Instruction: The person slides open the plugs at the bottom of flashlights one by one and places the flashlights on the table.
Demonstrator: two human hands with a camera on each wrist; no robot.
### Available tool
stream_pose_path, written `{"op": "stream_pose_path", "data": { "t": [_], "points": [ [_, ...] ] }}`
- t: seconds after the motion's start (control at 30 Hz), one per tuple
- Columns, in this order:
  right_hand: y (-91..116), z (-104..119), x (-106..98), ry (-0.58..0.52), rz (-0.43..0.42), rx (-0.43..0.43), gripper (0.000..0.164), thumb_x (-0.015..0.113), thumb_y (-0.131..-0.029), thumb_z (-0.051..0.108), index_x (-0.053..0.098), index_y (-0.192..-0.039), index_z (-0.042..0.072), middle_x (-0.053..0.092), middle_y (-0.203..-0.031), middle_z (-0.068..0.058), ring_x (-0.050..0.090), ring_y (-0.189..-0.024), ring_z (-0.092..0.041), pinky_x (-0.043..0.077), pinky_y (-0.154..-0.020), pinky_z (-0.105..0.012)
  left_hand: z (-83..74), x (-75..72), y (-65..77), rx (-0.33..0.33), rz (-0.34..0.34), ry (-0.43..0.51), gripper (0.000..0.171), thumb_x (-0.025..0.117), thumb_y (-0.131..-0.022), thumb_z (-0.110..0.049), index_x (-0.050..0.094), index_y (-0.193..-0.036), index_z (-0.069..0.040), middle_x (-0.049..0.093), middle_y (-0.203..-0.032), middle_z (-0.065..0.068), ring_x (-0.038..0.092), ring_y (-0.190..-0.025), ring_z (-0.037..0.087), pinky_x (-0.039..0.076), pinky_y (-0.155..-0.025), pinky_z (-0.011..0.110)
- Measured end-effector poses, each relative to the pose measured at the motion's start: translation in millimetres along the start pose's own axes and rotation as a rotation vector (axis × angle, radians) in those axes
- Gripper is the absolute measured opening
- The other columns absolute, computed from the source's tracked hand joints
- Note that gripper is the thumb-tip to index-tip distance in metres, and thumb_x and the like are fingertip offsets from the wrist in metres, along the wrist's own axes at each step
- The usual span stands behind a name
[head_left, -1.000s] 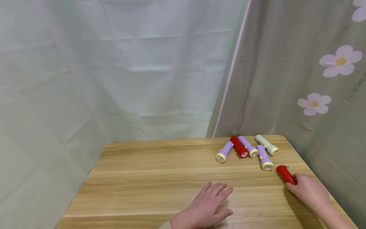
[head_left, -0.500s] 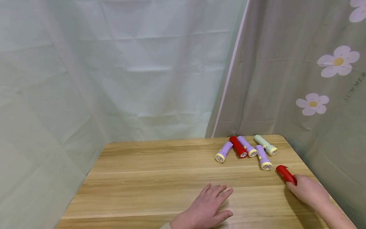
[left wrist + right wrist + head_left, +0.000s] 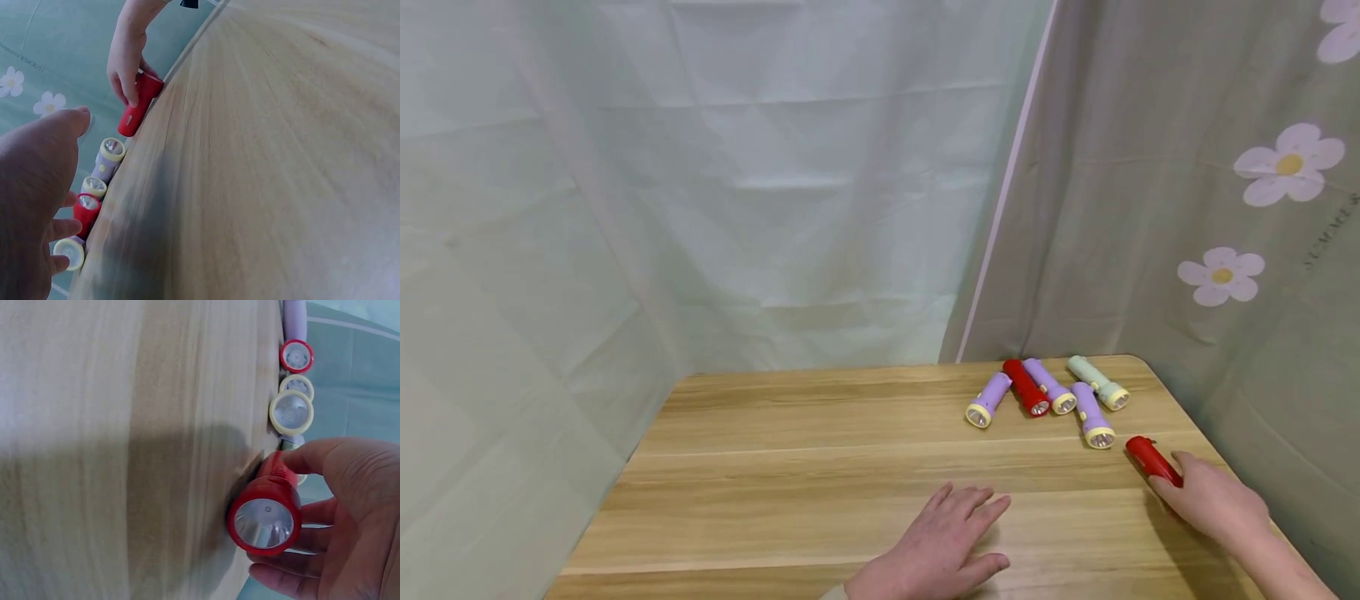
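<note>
– What does the right hand (image 3: 1213, 500) have?

– It grips a red flashlight (image 3: 1153, 461). The right wrist view shows the thumb on one side and the fingers curled round the other. The lens (image 3: 264, 524) faces back toward the wrist, and the narrow end points ahead of the hand. I can't tell whether it touches the table (image 3: 775, 483) underneath.

– How would you expect it to handle?

– Stiff, I'd say, and light enough for one hand. The shell looks glossy, so it could slip or roll under a loose pinch.

– Where's the best hold?

– Round the barrel just behind the wide head, about where the thumb sits. I'd keep fingertips off the lens; it's probably the part that scratches or cracks most easily.

– And the left hand (image 3: 940, 546)?

– Well to the left of the right one, over the table, fingers spread and straight, holding nothing.

– What lies farther out?

– Ahead and left of the right hand is the nearest purple flashlight (image 3: 1093, 415), with a pale green flashlight (image 3: 1097, 382) just beyond. Farther left come the middle purple flashlight (image 3: 1049, 385), a second red flashlight (image 3: 1026, 387) and the leftmost purple flashlight (image 3: 988, 400). Past them all hangs a pale curtain (image 3: 820, 208).
</note>
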State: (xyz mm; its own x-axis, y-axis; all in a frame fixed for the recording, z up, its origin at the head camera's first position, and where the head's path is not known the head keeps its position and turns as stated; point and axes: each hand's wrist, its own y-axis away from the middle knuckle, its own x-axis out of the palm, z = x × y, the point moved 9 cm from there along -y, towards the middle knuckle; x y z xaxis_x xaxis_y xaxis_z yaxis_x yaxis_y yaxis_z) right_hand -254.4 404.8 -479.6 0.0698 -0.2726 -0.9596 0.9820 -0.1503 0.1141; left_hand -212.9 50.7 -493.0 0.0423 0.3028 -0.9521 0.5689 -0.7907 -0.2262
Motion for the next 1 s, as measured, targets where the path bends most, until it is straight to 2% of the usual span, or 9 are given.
{"op": "stream_pose_path", "data": {
  "t": [0.07,0.13,0.33,0.47,0.57,0.73,1.0],
  "points": [
    [-1,1,-4,0.008,-0.022,-0.013,0.082,0.059,-0.096,0.057,0.049,-0.135,-0.015,0.058,-0.119,-0.039,0.062,-0.091,-0.045,0.049,-0.059,-0.055,2.0,-0.8,-0.3,-0.011,0.005,-0.005,0.066,0.035,-0.106,-0.06,0.029,-0.162,-0.026,0.043,-0.157,0.0,0.037,-0.145,0.014,0.033,-0.116,0.053],
    [-3,4,-10,0.012,-0.058,-0.034,0.085,0.058,-0.096,0.061,0.051,-0.133,-0.015,0.057,-0.123,-0.04,0.062,-0.097,-0.049,0.05,-0.06,-0.057,4.9,-2.3,-0.8,-0.027,0.008,-0.009,0.066,0.037,-0.106,-0.059,0.03,-0.162,-0.026,0.043,-0.156,0.0,0.038,-0.144,0.014,0.034,-0.116,0.053],
    [-9,19,-26,0.015,-0.162,-0.068,0.08,0.057,-0.096,0.062,0.056,-0.132,-0.009,0.058,-0.124,-0.038,0.061,-0.103,-0.052,0.05,-0.059,-0.056,13.1,-15.7,-3.3,-0.04,-0.032,-0.063,0.064,0.043,-0.106,-0.056,0.034,-0.16,-0.024,0.048,-0.152,0.002,0.047,-0.138,0.018,0.04,-0.113,0.048],
    [-14,35,-32,0.018,-0.196,-0.101,0.073,0.061,-0.096,0.055,0.057,-0.133,-0.008,0.058,-0.127,-0.037,0.058,-0.109,-0.054,0.05,-0.067,-0.063,17.9,-28.7,-5.1,-0.035,-0.067,-0.101,0.062,0.046,-0.105,-0.054,0.039,-0.158,-0.022,0.053,-0.148,0.004,0.051,-0.134,0.02,0.043,-0.11,0.044],
    [-18,46,-34,0.016,-0.208,-0.118,0.069,0.063,-0.096,0.05,0.057,-0.133,-0.008,0.058,-0.128,-0.036,0.057,-0.112,-0.055,0.049,-0.072,-0.066,22.8,-36.0,-6.4,-0.055,-0.072,-0.099,0.063,0.047,-0.105,-0.053,0.039,-0.158,-0.02,0.053,-0.148,0.005,0.052,-0.133,0.02,0.043,-0.11,0.043],
    [-28,61,-35,0.005,-0.213,-0.146,0.068,0.063,-0.097,0.049,0.057,-0.133,-0.008,0.062,-0.122,-0.035,0.06,-0.108,-0.055,0.049,-0.074,-0.065,28.5,-41.7,-9.9,-0.091,-0.075,-0.086,0.064,0.049,-0.105,-0.053,0.037,-0.159,-0.021,0.052,-0.149,0.003,0.051,-0.134,0.019,0.042,-0.111,0.041],
    [-50,76,-30,-0.012,-0.173,-0.133,0.066,0.062,-0.096,0.047,0.057,-0.132,-0.009,0.063,-0.121,-0.034,0.063,-0.101,-0.053,0.051,-0.07,-0.062,33.6,-46.8,-18.4,-0.107,-0.077,-0.105,0.065,0.052,-0.104,-0.054,0.038,-0.159,-0.022,0.053,-0.148,0.002,0.052,-0.134,0.019,0.043,-0.11,0.041]
  ]
}}
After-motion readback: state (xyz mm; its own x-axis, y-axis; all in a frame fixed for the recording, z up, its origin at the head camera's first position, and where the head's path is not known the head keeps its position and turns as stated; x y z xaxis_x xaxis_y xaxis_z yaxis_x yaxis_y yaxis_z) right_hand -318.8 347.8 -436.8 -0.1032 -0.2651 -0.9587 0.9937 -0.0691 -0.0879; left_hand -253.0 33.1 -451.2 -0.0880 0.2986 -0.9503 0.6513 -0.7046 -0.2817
